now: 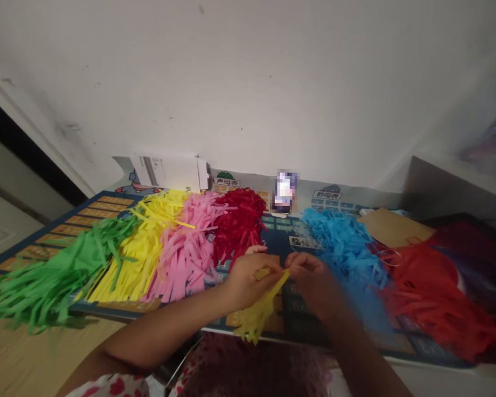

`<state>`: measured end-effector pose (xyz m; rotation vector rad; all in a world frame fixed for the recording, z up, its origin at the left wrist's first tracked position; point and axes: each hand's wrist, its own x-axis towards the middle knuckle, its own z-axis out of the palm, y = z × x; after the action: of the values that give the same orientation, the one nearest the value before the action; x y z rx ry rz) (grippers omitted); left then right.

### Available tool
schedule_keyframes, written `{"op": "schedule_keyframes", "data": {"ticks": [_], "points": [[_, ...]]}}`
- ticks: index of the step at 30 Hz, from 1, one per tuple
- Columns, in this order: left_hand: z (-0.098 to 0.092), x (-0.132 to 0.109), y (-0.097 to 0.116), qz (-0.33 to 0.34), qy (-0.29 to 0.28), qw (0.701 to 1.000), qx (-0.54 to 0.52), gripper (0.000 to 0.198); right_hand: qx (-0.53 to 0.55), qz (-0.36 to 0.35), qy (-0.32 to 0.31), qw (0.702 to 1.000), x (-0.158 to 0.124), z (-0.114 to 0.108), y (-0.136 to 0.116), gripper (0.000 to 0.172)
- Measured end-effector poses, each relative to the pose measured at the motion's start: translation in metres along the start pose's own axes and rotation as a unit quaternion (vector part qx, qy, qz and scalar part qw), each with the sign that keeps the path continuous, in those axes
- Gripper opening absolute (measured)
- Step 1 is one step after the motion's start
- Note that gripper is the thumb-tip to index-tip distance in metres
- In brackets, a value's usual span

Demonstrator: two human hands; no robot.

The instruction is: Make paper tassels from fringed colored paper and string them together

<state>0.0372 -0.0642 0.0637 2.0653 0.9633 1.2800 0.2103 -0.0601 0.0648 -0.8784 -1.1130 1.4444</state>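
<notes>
A small bunch of yellow fringed paper [256, 318] hangs down over the table's front edge. My left hand [250, 278] is closed around its upper part, fingers bent inward. Fingertips of my right hand [314, 284] pinch at the bunch's top end, close to the left fingers. Just beyond my left hand lies a dark red heap of paper strips [240, 223]. Blue paper strips [343, 242] spread beside my right hand. What exactly sits between the fingertips is too small to make out.
Leftward lie pink strips [186, 256], yellow strips [138, 259] and green strips [70, 264]. Bright red strips [434, 298] and a tan card [397, 227] are at the right. A white box [169, 172] and a lit phone [284, 193] stand near the wall [248, 82].
</notes>
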Motion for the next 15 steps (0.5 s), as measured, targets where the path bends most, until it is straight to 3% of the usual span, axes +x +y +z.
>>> {"op": "schedule_keyframes", "data": {"ticks": [6, 15], "points": [[0.004, -0.002, -0.001, -0.028, 0.002, 0.999, -0.044, 0.012, -0.098, -0.052, 0.056, 0.992, 0.001, -0.004, 0.009, 0.018], [0.007, 0.01, -0.01, -0.13, 0.012, 0.991, -0.04, 0.011, -0.215, -0.151, 0.043, 0.964, 0.005, -0.003, 0.005, 0.013]]}}
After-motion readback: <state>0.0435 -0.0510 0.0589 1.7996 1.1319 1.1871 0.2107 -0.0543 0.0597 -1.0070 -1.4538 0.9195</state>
